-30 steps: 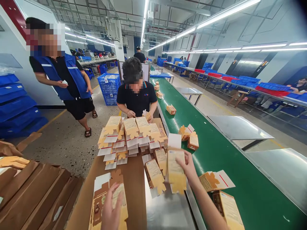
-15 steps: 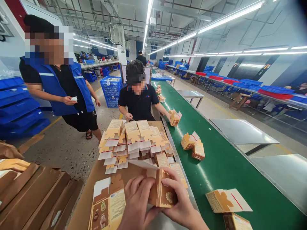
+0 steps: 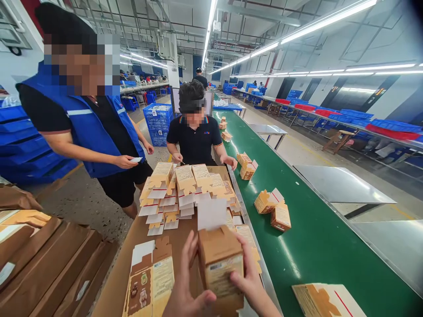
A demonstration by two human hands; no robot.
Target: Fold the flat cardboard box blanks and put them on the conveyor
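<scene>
A brown and cream carton [image 3: 221,264] stands between my hands, with a white flap raised at its far side. My right hand [image 3: 249,275] grips its right side, the thumb on the printed face. My left hand [image 3: 190,281] is spread at the carton's left, fingers and thumb apart; whether it touches the carton is unclear. Left of my hands, flat unfolded cartons [image 3: 150,279] lie on the brown cardboard surface [image 3: 124,268]. Beyond my hands rises a pile of flattened cartons [image 3: 185,185] with white flaps.
A green conveyor belt [image 3: 307,246] runs along the right, carrying several cartons [image 3: 280,216]. A seated person [image 3: 194,141] faces me behind the pile. Another person in a blue vest [image 3: 95,132] stands at the left, above brown paper-wrapped bundles [image 3: 66,264].
The carton has turned in my hands and its printed side now faces me. My left fingers have spread. The seated person's hand has left a carton on the belt, and the standing person is closer.
</scene>
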